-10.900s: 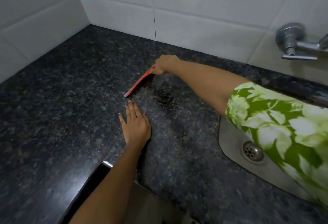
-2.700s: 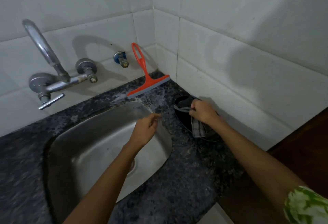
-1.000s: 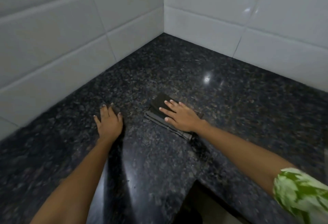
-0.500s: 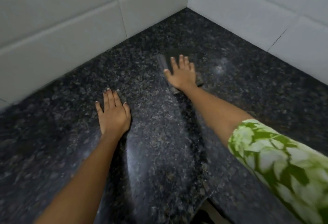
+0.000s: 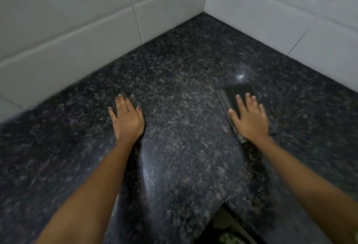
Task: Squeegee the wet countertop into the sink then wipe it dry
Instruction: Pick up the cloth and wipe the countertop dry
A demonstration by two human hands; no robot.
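Our right hand (image 5: 249, 120) presses flat, fingers straight, on the folded dark cloth (image 5: 237, 93), its long axis running away from us toward the tiled corner. Our left hand (image 5: 126, 119) lies open on the desk (image 5: 180, 92), well apart, so we judge the right one does the wiping, across that axis

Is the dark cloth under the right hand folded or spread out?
Folded. The cloth is a compact rectangle with stacked layers along its left edge, under the flat right hand.
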